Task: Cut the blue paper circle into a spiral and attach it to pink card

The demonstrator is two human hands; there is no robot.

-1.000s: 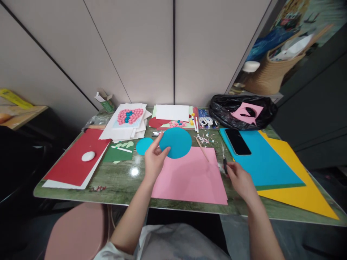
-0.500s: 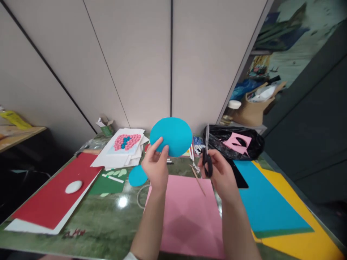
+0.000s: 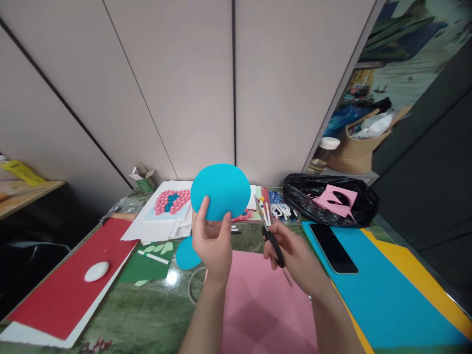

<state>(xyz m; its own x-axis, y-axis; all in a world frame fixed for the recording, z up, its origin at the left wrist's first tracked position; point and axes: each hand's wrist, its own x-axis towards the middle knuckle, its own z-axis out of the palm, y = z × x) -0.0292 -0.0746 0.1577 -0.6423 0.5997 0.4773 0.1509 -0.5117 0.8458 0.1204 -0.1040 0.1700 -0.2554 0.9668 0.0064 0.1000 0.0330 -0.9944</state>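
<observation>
My left hand (image 3: 213,246) grips a blue paper oval (image 3: 221,189) by its lower edge, holding it up facing me. In my right hand (image 3: 289,250) is a pair of scissors (image 3: 273,246) with black handles, its blades pointing up and to the left, apart from the oval. Beneath both hands lies a sheet of pink paper (image 3: 254,300). A second, smaller-looking blue paper piece (image 3: 187,254) rests on the table behind my left wrist, beside a roll of tape (image 3: 191,286) that my forearm partly covers.
On the left lie red paper (image 3: 66,285) with a white oval object (image 3: 96,271), green paper (image 3: 147,265) and a stack of pictures (image 3: 155,228). To the right are a phone (image 3: 334,248), blue paper (image 3: 398,290), yellow paper (image 3: 424,270) and a black plastic bag (image 3: 306,196) with pink scraps (image 3: 337,201).
The blue oval has shifted a little left and turned slightly. The scissors have moved down and left, tilting from near upright toward the oval. The camera view has shifted too.
</observation>
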